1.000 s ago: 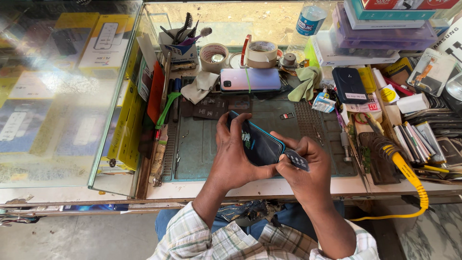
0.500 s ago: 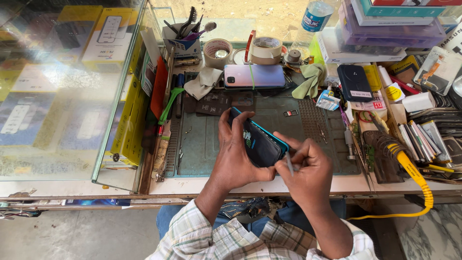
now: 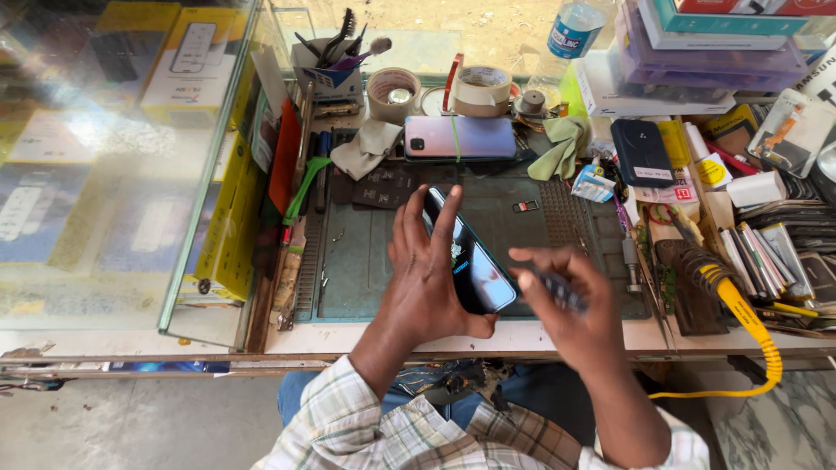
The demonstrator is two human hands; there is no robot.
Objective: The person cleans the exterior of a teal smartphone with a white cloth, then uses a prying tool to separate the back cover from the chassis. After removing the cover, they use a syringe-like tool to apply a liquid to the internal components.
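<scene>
Left hand (image 3: pixel 431 278) fingers (image 3: pixel 446 218) grasp a dark phone (image 3: pixel 470 265) held tilted above the green mat (image 3: pixel 366 261) on the worktop (image 3: pixel 540 335), while right hand (image 3: pixel 570 309) fingers clench a blurred thin tool (image 3: pixel 553 287) just beside the phone's lower end, a purple phone (image 3: pixel 461 137) lying well behind.

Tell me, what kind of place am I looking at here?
Most likely a phone repair stall: the left hand holds a dark phone over a green work mat, with tape rolls and a tool cup behind.

Black phone (image 3: pixel 470 265), grey-green mat (image 3: pixel 366 261)
</scene>
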